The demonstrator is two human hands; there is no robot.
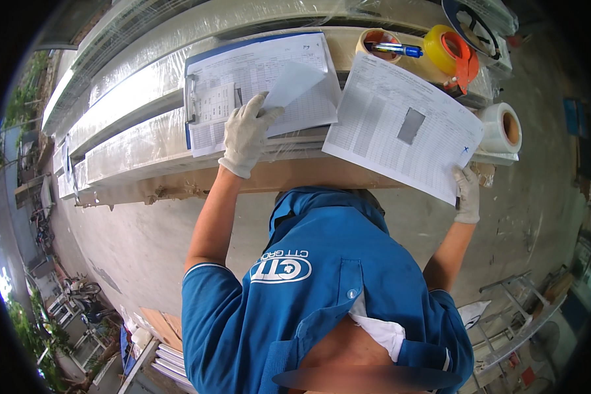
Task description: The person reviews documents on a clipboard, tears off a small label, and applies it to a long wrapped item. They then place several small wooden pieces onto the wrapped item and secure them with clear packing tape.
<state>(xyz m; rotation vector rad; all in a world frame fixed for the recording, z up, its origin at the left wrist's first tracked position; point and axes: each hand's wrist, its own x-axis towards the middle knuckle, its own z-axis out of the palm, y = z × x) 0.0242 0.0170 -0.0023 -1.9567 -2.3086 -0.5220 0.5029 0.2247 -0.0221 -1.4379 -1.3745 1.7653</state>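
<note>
A white knit glove covers my left hand (pixel 245 134), which pinches a small pale slip of paper (pixel 297 84) between thumb and fingers. Under that slip lies a blue clipboard (pixel 188 69) with printed table sheets (pixel 210 62) held by a metal clip (pixel 191 98). My right hand (pixel 467 194), also gloved, grips the lower right corner of a large printed sheet (pixel 374 118). This sheet is tilted, has a dark grey rectangle on it, and its left edge meets the clipboard papers.
Long film-wrapped panels (pixel 134 148) form the stack under the papers. Beyond the sheet sit a tan tape roll (pixel 368 43) with pens (pixel 400 49) across it, a yellow tape roll (pixel 437 49) and a red tape dispenser (pixel 465 65). A stretch film roll (pixel 496 128) lies at the right.
</note>
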